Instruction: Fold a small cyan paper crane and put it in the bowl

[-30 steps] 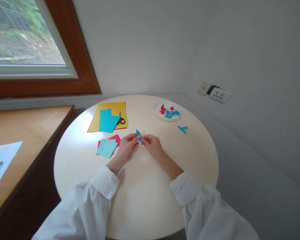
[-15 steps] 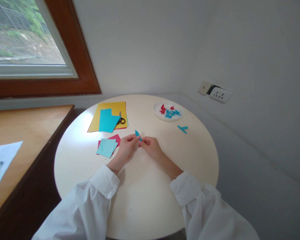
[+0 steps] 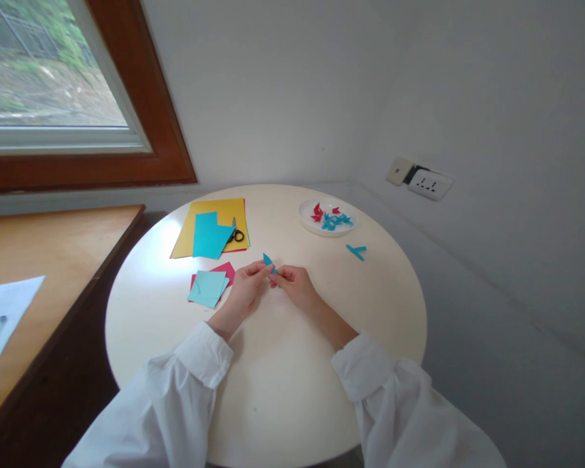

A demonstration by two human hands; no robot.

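Above the middle of the round table, a small folded piece of blue paper (image 3: 268, 260) is pinched between both hands, its pointed tip sticking up and to the left. My left hand (image 3: 248, 283) is closed on it from the left, thumb on top. From the right, my right hand (image 3: 295, 283) grips its lower end with thumb and fingertips. The fingers cover the lower part of the paper. Left of my left hand lie light blue paper squares (image 3: 207, 288) over red paper (image 3: 229, 268).
A white dish (image 3: 306, 225) holds small red and blue folded paper shapes (image 3: 332, 221). Blue paper strips (image 3: 356, 251) lie in front of it. Yellow sheets (image 3: 201, 205), a cut blue sheet (image 3: 208, 239) and black-handled scissors (image 3: 238, 236) are at the back left of the white table (image 3: 283, 390).
Hardly anything differs. Both hands keep hold of the blue paper in the same place, with only a very slight shift of the fingers.
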